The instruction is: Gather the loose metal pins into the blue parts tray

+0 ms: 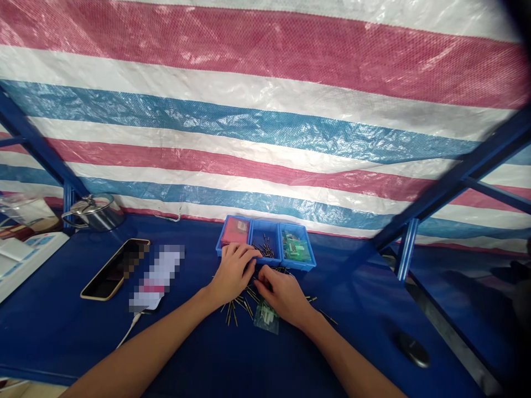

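The striped sheet (pixel 265 127) is woven plastic, crinkled and glossy; the pot (pixel 105 215) is polished metal; the boxes (pixel 265 228) look like smooth plastic; the small bag (pixel 266 321) is clear, shiny plastic; the pins (pixel 249 308) look metallic; the table (pixel 186 348) is smooth, softly sheened.

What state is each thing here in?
Left hand: fingers bent, grip unclear
Right hand: fingers curled, grip unclear
Loose rods: scattered
Small clear bag: holding pale pieces
Left bin: holding something red
Middle bin: holding rods
Right bin: holding green packets
Gold-edged phone: lying flat
Other phone: cabled, screen blurred
Metal cup: upright
Dark mouse: untouched
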The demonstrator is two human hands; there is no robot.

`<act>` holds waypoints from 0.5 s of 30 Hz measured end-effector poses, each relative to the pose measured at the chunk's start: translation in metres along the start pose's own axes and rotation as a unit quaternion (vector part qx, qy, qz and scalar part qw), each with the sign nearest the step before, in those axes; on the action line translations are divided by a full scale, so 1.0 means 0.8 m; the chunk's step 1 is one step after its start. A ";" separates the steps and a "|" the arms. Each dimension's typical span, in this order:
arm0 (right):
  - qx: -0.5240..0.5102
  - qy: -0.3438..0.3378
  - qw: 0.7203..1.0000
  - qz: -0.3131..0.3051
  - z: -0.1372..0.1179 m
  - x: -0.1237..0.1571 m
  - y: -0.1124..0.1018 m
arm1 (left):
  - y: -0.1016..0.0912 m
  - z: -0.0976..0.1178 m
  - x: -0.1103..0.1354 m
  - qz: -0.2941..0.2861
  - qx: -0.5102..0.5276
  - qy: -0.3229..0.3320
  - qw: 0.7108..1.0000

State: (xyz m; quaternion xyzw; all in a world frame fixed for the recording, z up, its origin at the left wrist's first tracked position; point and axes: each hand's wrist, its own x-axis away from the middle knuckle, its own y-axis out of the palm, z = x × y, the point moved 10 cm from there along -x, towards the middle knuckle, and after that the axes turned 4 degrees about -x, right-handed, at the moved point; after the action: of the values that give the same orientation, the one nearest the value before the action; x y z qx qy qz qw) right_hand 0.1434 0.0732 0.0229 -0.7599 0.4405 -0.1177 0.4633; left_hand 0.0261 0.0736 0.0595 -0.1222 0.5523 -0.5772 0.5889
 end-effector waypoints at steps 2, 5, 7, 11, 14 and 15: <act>0.001 0.000 1.000 -0.002 -0.001 0.000 0.000 | 0.000 0.000 0.000 -0.001 0.001 0.000 1.000; 0.004 0.000 1.000 -0.003 -0.001 -0.001 0.000 | 0.001 0.000 0.000 -0.003 0.001 0.001 1.000; 0.008 0.000 1.000 -0.004 0.000 -0.001 0.001 | 0.000 0.001 0.000 -0.002 0.001 0.002 1.000; 0.015 -0.002 1.000 -0.008 0.001 -0.002 0.002 | -0.001 0.001 0.000 0.001 0.000 0.004 1.000; 0.019 -0.002 1.000 -0.010 0.000 -0.001 0.002 | -0.001 0.002 0.000 0.004 0.000 0.005 1.000; 0.020 -0.001 1.000 -0.011 0.000 -0.001 0.002 | -0.001 0.002 0.000 0.005 0.000 0.005 1.000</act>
State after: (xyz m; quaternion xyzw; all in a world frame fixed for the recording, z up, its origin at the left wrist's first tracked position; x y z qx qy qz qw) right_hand 0.1420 0.0738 0.0217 -0.7555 0.4291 -0.1303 0.4775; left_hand 0.0267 0.0729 0.0607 -0.1170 0.5555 -0.5752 0.5890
